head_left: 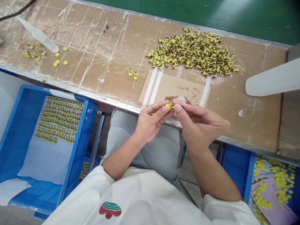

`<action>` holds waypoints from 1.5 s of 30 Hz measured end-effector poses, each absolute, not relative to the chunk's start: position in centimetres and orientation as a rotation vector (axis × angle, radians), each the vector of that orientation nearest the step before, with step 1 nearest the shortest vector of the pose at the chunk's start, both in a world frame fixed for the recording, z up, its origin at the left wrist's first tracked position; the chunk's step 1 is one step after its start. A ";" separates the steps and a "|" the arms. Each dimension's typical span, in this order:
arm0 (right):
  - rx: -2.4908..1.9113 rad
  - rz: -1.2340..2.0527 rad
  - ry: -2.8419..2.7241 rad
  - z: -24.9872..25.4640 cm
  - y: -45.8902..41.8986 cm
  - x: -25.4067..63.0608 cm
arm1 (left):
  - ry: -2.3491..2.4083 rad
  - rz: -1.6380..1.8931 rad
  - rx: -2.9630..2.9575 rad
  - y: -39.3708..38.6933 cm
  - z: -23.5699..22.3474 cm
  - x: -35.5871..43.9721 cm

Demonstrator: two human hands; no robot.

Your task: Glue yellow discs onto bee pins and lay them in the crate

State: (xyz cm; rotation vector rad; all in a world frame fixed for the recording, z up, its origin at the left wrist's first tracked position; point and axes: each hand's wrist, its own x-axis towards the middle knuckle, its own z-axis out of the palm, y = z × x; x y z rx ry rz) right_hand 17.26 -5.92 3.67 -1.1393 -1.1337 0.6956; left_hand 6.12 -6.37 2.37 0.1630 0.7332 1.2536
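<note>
Two hands are meeting over the near edge of the taped cardboard sheet [168, 82]: left hand [150, 122] pinching a yellow-based figurine [168, 106] by its disc, right hand [199, 123] pinching its darker end. Probably light, stiff, fragile where thin; disc rim seems the safer hold. Whitish smear [180, 99], possibly slick, is lying on the sheet; figurine heap [194, 51] is crowding its far side.

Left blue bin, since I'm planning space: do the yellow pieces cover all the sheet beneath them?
No, the pieces cover only the far part of the sheet.
</note>
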 end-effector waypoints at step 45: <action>-1.166 0.710 -1.145 3.5 -5.7 14.3 | 0.860 1.475 0.379 -7.6 3.1 4.6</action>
